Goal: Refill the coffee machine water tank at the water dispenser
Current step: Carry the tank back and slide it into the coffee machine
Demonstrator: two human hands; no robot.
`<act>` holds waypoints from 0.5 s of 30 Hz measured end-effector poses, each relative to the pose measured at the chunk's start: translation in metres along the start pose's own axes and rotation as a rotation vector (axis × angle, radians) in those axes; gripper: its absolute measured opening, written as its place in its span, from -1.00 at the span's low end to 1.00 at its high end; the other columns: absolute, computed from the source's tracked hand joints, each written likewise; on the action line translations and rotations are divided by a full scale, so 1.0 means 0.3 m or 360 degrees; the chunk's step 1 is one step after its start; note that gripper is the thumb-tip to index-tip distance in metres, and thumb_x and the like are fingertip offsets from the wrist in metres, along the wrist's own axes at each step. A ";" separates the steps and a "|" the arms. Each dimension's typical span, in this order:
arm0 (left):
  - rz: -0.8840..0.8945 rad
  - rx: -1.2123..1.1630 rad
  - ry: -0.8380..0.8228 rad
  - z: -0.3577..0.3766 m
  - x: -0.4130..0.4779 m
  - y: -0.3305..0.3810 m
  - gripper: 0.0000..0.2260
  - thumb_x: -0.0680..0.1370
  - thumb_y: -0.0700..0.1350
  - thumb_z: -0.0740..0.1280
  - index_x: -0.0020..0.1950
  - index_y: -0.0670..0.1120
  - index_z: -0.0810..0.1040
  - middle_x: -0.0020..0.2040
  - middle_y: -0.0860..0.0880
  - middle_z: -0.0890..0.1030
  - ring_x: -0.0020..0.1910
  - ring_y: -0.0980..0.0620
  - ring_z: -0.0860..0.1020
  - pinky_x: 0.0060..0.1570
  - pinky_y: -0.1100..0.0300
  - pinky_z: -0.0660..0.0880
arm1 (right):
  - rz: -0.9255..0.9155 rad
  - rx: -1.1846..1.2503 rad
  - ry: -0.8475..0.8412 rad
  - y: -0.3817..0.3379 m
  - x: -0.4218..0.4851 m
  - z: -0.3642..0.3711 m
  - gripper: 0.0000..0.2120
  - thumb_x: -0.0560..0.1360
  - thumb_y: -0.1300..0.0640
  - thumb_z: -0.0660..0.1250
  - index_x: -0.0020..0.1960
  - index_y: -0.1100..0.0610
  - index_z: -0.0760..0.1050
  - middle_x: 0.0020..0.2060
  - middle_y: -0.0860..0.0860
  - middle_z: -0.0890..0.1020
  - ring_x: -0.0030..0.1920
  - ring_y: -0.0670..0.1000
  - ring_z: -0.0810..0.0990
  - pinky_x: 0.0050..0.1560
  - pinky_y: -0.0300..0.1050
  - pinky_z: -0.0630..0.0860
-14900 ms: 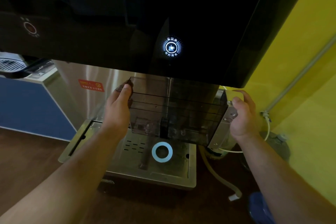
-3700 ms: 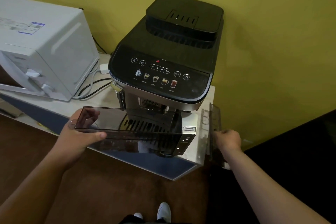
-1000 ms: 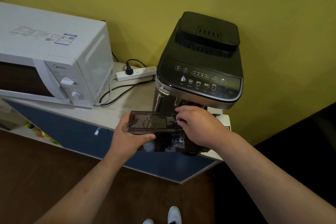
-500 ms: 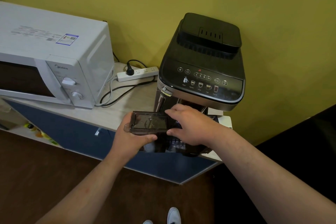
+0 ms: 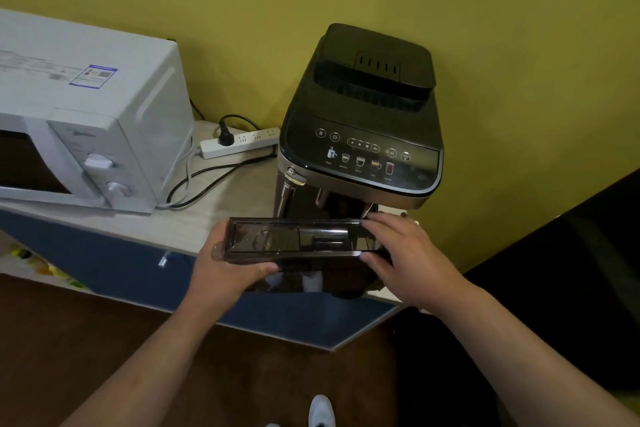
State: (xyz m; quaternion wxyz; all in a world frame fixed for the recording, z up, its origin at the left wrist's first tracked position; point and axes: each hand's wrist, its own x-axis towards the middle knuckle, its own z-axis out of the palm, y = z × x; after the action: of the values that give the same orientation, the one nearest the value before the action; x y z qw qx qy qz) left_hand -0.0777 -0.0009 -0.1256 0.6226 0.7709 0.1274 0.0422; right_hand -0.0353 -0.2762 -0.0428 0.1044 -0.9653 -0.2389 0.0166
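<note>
The smoky transparent water tank (image 5: pixel 294 241), with its lid on top, is held level in front of the black coffee machine (image 5: pixel 363 135), just below its control panel. My left hand (image 5: pixel 225 270) grips the tank's left end from beneath, thumb along the near side. At the tank's right end, my right hand (image 5: pixel 405 256) has its fingers spread across the lid's far and near edges. The water dispenser is out of view.
A white microwave (image 5: pixel 86 121) stands at the left on the pale counter (image 5: pixel 214 204) with a blue front. A white power strip (image 5: pixel 239 144) and cables lie between microwave and coffee machine. A dark panel (image 5: pixel 571 270) fills the right side. My white shoe shows on the brown floor.
My right hand slid from the middle of the lid to the tank's right end, uncovering the lid. The tank and left hand stay in about the same place.
</note>
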 end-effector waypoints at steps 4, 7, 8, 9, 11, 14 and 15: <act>0.0016 0.0006 -0.0008 0.002 0.004 0.005 -0.39 0.23 -0.28 0.63 0.13 0.11 0.48 0.00 0.04 0.65 -0.03 0.36 0.60 0.04 0.11 0.59 | 0.0163 0.0100 0.0104 0.102 -0.041 0.003 -0.50 0.51 -0.07 0.30 0.40 0.06 0.37 0.36 -0.04 0.41 0.40 -0.02 0.30 0.46 0.05 0.20; 0.0032 0.0032 -0.0007 -0.002 0.010 -0.005 -0.40 0.23 -0.26 0.64 0.11 0.15 0.48 0.00 0.06 0.66 -0.01 0.29 0.62 0.00 0.13 0.59 | 0.0306 0.0311 0.0055 0.131 -0.040 0.010 -0.42 0.50 -0.03 0.34 0.46 0.06 0.28 0.39 -0.03 0.34 0.42 -0.01 0.24 0.41 -0.10 0.19; 0.0035 0.0034 -0.0009 -0.001 0.011 -0.006 -0.40 0.23 -0.25 0.64 0.10 0.16 0.48 0.00 0.07 0.66 0.00 0.28 0.62 -0.01 0.15 0.59 | 0.0339 0.0388 0.0023 0.139 -0.035 0.011 -0.42 0.50 -0.02 0.35 0.46 0.04 0.28 0.39 -0.03 0.32 0.42 0.00 0.23 0.40 -0.09 0.20; 0.0042 0.0040 -0.0010 0.000 0.012 -0.004 -0.41 0.23 -0.25 0.64 0.10 0.16 0.48 0.00 0.08 0.65 -0.01 0.28 0.61 -0.01 0.16 0.59 | 0.0370 0.0472 -0.0011 0.146 -0.029 0.011 -0.43 0.50 -0.01 0.36 0.46 0.01 0.28 0.37 -0.04 0.31 0.41 0.00 0.24 0.39 -0.09 0.22; 0.0052 0.0057 -0.0013 0.003 0.013 0.000 -0.42 0.25 -0.24 0.63 0.10 0.16 0.47 0.02 0.08 0.64 -0.02 0.30 0.61 0.03 0.10 0.58 | 0.0412 0.0630 -0.0083 0.158 -0.015 0.007 -0.45 0.50 0.01 0.37 0.44 -0.05 0.30 0.30 -0.09 0.29 0.36 -0.03 0.26 0.34 -0.15 0.24; 0.0053 0.0077 -0.0027 0.001 0.016 0.002 -0.42 0.25 -0.21 0.63 0.15 0.12 0.48 0.08 0.08 0.62 0.06 0.16 0.60 0.11 -0.03 0.58 | 0.0404 0.0747 -0.0093 0.165 -0.002 0.006 -0.45 0.47 0.04 0.41 0.42 -0.07 0.33 0.25 -0.11 0.30 0.32 -0.05 0.31 0.22 -0.30 0.30; 0.0054 0.0085 -0.0025 0.001 0.016 0.003 -0.40 0.24 -0.18 0.64 0.17 0.10 0.48 0.08 0.07 0.62 0.09 0.11 0.60 0.11 -0.05 0.58 | 0.0430 0.0823 -0.0038 0.171 -0.003 0.010 -0.43 0.44 0.06 0.45 0.41 -0.05 0.34 0.25 -0.12 0.34 0.30 -0.06 0.35 0.19 -0.32 0.33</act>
State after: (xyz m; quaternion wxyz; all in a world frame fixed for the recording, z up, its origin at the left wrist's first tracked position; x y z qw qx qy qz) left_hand -0.0730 -0.0003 -0.1253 0.6021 0.7896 0.1105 0.0432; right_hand -0.0130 -0.3203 -0.0565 0.3410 -0.9294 -0.0974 0.1022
